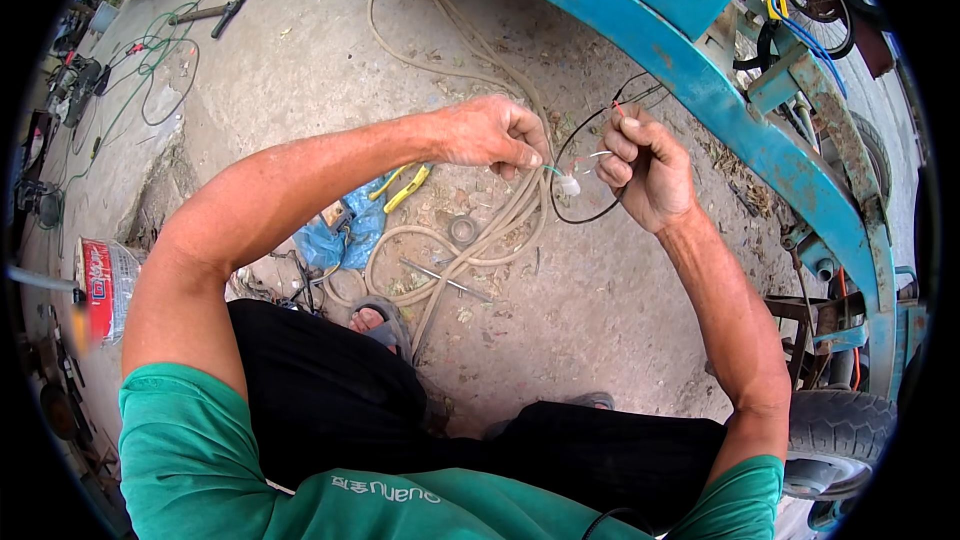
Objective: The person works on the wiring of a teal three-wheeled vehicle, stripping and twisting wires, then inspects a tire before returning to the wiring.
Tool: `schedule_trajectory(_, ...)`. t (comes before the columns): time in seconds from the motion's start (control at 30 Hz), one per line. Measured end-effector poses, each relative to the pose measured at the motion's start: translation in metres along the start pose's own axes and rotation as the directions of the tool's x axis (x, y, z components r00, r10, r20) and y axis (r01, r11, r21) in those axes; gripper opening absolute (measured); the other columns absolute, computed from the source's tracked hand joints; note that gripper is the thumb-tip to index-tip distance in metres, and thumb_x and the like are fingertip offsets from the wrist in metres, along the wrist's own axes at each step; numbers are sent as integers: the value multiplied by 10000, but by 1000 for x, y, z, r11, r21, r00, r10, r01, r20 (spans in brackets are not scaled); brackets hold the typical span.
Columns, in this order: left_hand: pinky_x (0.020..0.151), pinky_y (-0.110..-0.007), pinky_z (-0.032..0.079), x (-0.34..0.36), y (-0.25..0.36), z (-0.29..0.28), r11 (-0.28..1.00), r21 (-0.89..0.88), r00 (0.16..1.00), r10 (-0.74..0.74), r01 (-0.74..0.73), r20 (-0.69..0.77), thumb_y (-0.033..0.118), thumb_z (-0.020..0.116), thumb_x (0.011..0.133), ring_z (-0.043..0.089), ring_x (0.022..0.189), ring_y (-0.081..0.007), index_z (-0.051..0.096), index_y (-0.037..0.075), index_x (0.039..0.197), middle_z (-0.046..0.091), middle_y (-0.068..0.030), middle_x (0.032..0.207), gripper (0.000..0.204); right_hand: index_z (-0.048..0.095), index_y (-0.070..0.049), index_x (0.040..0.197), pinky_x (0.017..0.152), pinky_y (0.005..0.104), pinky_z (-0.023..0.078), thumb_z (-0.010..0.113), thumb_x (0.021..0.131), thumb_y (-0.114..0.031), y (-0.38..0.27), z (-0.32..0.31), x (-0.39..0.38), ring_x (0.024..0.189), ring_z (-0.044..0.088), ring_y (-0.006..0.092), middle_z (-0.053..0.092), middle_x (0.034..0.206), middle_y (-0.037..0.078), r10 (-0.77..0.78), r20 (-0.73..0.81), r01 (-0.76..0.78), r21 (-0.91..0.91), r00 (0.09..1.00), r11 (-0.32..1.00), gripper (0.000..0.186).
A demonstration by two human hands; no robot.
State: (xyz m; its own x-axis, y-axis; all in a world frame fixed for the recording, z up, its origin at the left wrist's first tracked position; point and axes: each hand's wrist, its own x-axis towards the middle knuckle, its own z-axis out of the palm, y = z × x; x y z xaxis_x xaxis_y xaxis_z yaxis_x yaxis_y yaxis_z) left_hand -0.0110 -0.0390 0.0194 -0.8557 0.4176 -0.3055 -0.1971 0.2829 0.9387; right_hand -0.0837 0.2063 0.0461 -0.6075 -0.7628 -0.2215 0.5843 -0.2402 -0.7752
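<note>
My left hand point(490, 135) is closed in a pinch on a thin green wire point(551, 170). That wire runs to a small white plastic connector point(569, 184), which hangs between my two hands. A white wire point(598, 154) leads from the connector's side toward my right hand point(652, 165), whose fingers are curled shut around thin wires. A red wire end point(618, 110) shows at its fingertips. Below the connector, a black cable point(572, 221) loops from near the blue metal frame toward my right hand. Exactly which strands lie inside the right fingers is hidden.
The blue metal vehicle frame point(735, 80) arcs along the right, above a tyre point(838, 430). A beige hose point(500, 240) coils on the concrete floor beside yellow-handled pliers point(408, 190) and a blue plastic bag point(345, 230). A hammer point(228, 12) and a red-white bucket point(106, 290) are at left.
</note>
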Motion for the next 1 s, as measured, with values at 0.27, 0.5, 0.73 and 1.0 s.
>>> schedule_trajectory(0.27,692,-278,527,4,-2,-1,1000,-19,1000,0,0,-14,151,668,931,631,761,-120,670,-4,1044,661,-44,849,192,517,-82,973,574,263,351,566,932,-174,-1,0,0,605,386,109,429,721,-24,7,-13,-7,23,1000,1000,113)
schedule_trajectory(0.5,701,-293,515,-7,9,-21,975,218,985,-15,52,-169,184,673,915,635,797,-135,645,-17,1147,666,-69,869,308,518,-134,955,568,263,286,587,920,-200,3,6,3,587,296,94,328,708,-57,2,-92,3,48,996,999,102)
schedule_trajectory(0.73,694,-305,518,-28,8,-38,993,114,960,4,29,-279,239,707,892,634,794,-139,634,-23,1188,668,-78,908,402,536,-86,996,589,265,335,601,935,-193,8,1,7,634,347,81,365,734,-50,-44,-66,42,-27,997,999,139)
schedule_trajectory(1.0,630,-326,474,-15,19,12,914,373,960,233,-162,-153,255,712,865,579,697,-142,674,40,1106,643,-61,759,325,520,-127,876,587,269,365,607,935,-168,16,15,11,620,382,87,388,692,-50,-9,-36,7,-52,999,999,113)
